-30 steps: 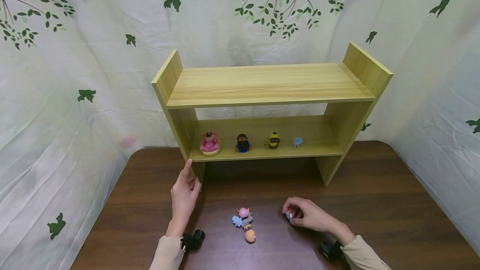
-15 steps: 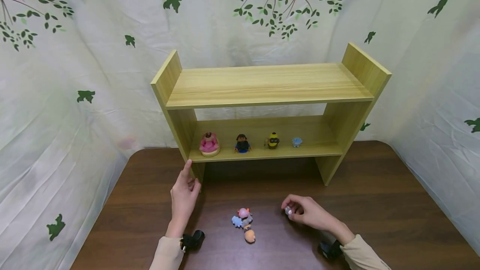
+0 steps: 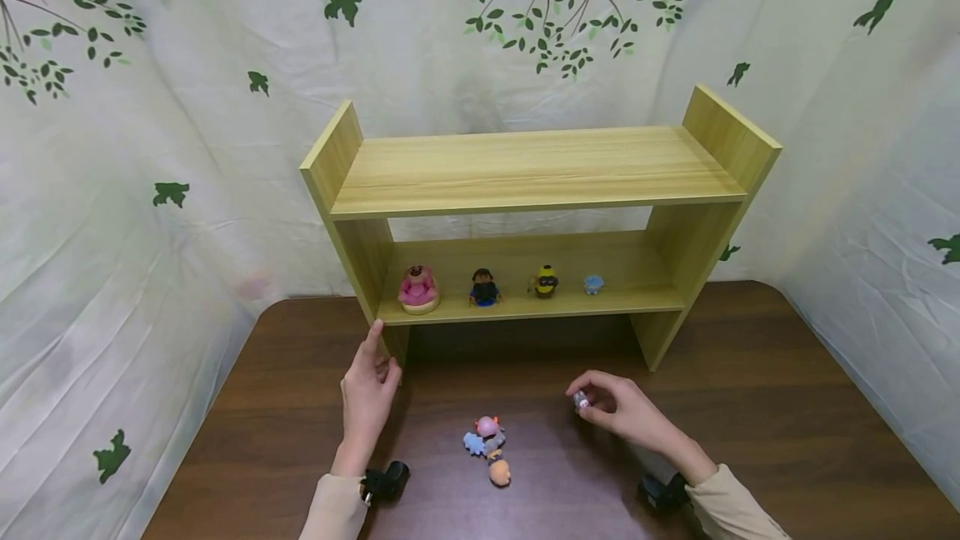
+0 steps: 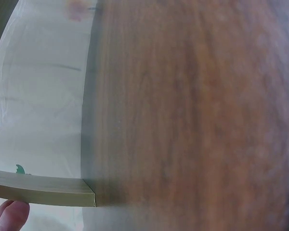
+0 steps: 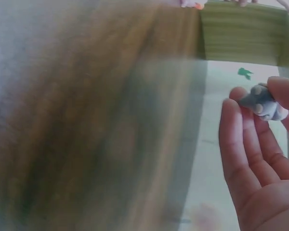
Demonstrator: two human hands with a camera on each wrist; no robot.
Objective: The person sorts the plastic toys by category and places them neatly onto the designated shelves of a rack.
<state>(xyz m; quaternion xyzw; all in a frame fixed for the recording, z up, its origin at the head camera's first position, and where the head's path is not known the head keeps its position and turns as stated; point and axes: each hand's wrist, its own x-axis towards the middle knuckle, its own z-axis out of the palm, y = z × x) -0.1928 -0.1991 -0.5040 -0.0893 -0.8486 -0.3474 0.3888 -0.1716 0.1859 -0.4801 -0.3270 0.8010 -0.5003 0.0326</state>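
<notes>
My left hand (image 3: 367,398) holds the left side panel of the wooden shelf (image 3: 540,169), its index finger stretched up the panel. In the left wrist view the thumb (image 4: 14,216) lies on one face of the panel edge (image 4: 48,196), a fingertip just showing on the other. My right hand (image 3: 626,411) pinches a small grey toy figurine (image 5: 262,102) between thumb and fingers, above the table to the right. Between the hands lies a cluster of small figurines: a pink one (image 3: 487,426), a light blue one (image 3: 473,443), a grey one (image 3: 495,441) and an orange one (image 3: 499,472).
On the middle board stand a pink bear figurine (image 3: 418,288), a dark-haired figurine (image 3: 484,287), a yellow figurine (image 3: 546,282) and a small blue piece (image 3: 593,284). The brown table (image 3: 787,407) reaches a white leaf-printed curtain (image 3: 187,65) behind.
My right hand has risen a little and moved slightly toward the shelf with the grey figurine, turning it in the fingers. The left hand has stayed on the side panel.
</notes>
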